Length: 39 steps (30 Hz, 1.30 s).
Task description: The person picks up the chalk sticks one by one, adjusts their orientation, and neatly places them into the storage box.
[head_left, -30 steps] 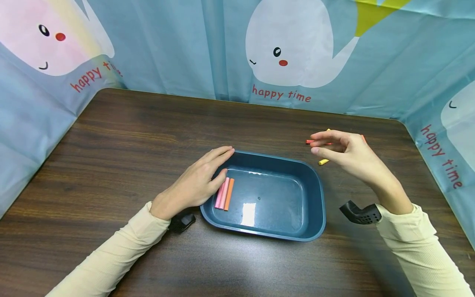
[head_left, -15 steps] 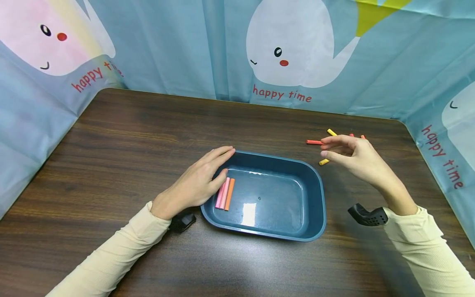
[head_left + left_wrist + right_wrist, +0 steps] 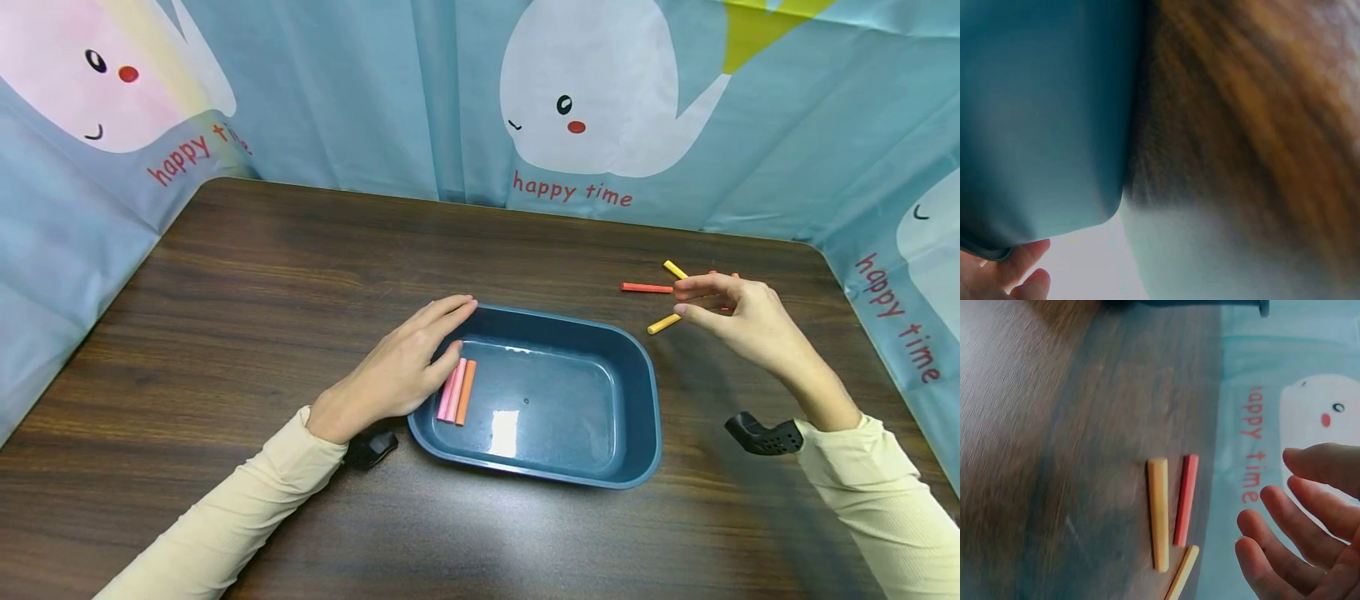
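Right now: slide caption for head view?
Left hand on blue tray with pink sticks and orange stick inside; right hand above red sticks and yellow sticks.

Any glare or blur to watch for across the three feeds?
Head: white reflection inside the blue rectangular plastic tray, sheen on the brown wood-grain table; left wrist: table out of focus, bottom patch washed out; right wrist: dim, but the slim red stick has fairly clear edges.

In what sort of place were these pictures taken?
Probably an indoor recording corner, though the building cannot be told: a whale-printed curtain hangs behind a wood-grain table, and a black device sits at the person's right wrist.
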Tool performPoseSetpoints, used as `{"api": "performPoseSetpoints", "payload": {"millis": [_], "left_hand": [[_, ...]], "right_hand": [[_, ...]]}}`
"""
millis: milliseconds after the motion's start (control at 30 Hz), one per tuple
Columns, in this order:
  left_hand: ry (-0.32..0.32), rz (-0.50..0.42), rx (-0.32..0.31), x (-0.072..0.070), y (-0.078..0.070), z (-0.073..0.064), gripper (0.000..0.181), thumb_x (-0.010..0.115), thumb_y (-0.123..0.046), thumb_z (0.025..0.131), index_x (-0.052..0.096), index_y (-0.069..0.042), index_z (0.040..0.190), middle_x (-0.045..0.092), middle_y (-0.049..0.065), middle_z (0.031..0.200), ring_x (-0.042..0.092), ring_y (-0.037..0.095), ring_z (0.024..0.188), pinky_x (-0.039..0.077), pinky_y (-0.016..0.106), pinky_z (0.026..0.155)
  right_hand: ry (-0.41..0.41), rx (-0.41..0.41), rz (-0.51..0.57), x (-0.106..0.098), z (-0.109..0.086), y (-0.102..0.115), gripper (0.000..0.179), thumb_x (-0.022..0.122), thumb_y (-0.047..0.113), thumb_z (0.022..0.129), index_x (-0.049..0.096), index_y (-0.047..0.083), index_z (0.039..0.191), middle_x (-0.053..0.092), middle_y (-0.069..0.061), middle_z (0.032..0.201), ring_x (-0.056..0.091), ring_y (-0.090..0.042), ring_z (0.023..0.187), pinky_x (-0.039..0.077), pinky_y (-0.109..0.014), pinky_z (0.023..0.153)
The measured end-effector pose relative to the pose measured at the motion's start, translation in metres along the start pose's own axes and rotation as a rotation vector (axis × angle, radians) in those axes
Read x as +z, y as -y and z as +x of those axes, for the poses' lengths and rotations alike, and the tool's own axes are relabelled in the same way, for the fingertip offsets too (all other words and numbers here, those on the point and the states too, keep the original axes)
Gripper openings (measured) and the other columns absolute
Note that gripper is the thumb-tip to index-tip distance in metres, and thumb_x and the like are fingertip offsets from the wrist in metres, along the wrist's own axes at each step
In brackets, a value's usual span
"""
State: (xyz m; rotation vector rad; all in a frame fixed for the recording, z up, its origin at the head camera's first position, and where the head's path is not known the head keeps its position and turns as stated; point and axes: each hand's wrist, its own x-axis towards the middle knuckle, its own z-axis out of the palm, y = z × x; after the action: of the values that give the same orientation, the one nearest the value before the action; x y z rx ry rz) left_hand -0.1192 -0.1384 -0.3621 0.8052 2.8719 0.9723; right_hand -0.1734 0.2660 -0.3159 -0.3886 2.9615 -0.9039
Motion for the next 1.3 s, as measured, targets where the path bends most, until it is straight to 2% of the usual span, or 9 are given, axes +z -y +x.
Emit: {"api": "performPoseSetpoints", "payload": {"millis": [233, 433, 600, 767, 833, 1000, 1133, 1300], "left_hand": [[0.001, -0.001, -0.001, 0.000, 0.000, 0.000, 0.054, 0.053, -0.014, 0.099, 0.040, -0.005, 0.151, 0.038, 0.010, 0.158, 0.037, 0.028, 0.146, 0.030, 0.049, 0.120], [-0.001, 0.002, 0.002, 0.000, 0.000, 0.000, 0.054, 0.053, -0.014, 0.099, 0.040, -0.005, 0.151, 0.038, 0.010, 0.158, 0.037, 0.028, 0.146, 0.031, 0.049, 0.120], [-0.003, -0.001, 0.004, 0.000, 0.000, 0.000, 0.055, 0.054, -0.014, 0.099, 0.040, -0.005, 0.151, 0.038, 0.010, 0.158, 0.037, 0.027, 0.146, 0.031, 0.049, 0.120], [-0.007, -0.005, 0.007, 0.000, 0.000, 0.000, 0.055, 0.054, -0.013, 0.099, 0.040, -0.005, 0.151, 0.038, 0.010, 0.158, 0.038, 0.025, 0.145, 0.033, 0.048, 0.119], [-0.009, -0.006, 0.006, 0.000, 0.000, 0.000, 0.054, 0.054, -0.013, 0.099, 0.040, -0.005, 0.151, 0.038, 0.010, 0.158, 0.038, 0.025, 0.145, 0.033, 0.047, 0.119], [-0.007, -0.004, 0.005, 0.000, 0.001, 0.000, 0.054, 0.053, -0.014, 0.099, 0.040, -0.005, 0.151, 0.038, 0.010, 0.158, 0.038, 0.025, 0.145, 0.034, 0.047, 0.119], [-0.008, -0.003, 0.005, 0.000, 0.001, 0.000, 0.054, 0.053, -0.014, 0.099, 0.040, -0.005, 0.151, 0.038, 0.010, 0.158, 0.038, 0.024, 0.145, 0.034, 0.047, 0.119], [-0.011, -0.002, 0.007, 0.000, 0.001, 0.000, 0.054, 0.053, -0.013, 0.099, 0.040, -0.005, 0.151, 0.038, 0.010, 0.158, 0.039, 0.024, 0.145, 0.034, 0.047, 0.118]], "right_hand": [[-0.017, 0.054, -0.010, -0.004, 0.000, -0.010, 0.036, 0.070, 0.022, 0.093, 0.066, 0.002, 0.122, 0.069, -0.025, 0.114, 0.053, 0.021, 0.078, 0.046, -0.008, 0.063], [-0.048, 0.101, -0.048, -0.010, 0.003, -0.022, 0.037, 0.072, 0.021, 0.091, 0.066, 0.004, 0.123, 0.073, -0.021, 0.103, 0.054, 0.018, 0.073, 0.046, -0.014, 0.058], [-0.053, 0.119, -0.065, -0.013, 0.006, -0.032, 0.037, 0.071, 0.022, 0.092, 0.066, 0.004, 0.124, 0.074, -0.018, 0.101, 0.055, 0.016, 0.070, 0.046, -0.015, 0.057], [-0.060, 0.131, -0.082, -0.016, 0.010, -0.040, 0.036, 0.070, 0.024, 0.093, 0.066, 0.005, 0.123, 0.076, -0.004, 0.092, 0.057, 0.015, 0.069, 0.046, -0.015, 0.057], [-0.064, 0.133, -0.095, -0.017, 0.011, -0.044, 0.036, 0.069, 0.024, 0.093, 0.066, 0.005, 0.123, 0.076, -0.006, 0.094, 0.055, 0.017, 0.070, 0.046, -0.016, 0.056], [-0.054, 0.156, -0.110, -0.019, 0.013, -0.055, 0.039, 0.067, 0.025, 0.095, 0.063, 0.004, 0.127, 0.070, -0.027, 0.108, 0.054, 0.015, 0.068, 0.047, -0.020, 0.055], [-0.042, 0.193, -0.122, -0.020, 0.015, -0.064, 0.043, 0.065, 0.027, 0.095, 0.060, 0.004, 0.130, 0.069, -0.029, 0.111, 0.059, 0.006, 0.066, 0.046, -0.023, 0.056], [-0.027, 0.219, -0.144, -0.020, 0.019, -0.074, 0.043, 0.065, 0.023, 0.095, 0.059, 0.000, 0.131, 0.067, -0.032, 0.116, 0.054, 0.013, 0.065, 0.045, -0.021, 0.056]]}}
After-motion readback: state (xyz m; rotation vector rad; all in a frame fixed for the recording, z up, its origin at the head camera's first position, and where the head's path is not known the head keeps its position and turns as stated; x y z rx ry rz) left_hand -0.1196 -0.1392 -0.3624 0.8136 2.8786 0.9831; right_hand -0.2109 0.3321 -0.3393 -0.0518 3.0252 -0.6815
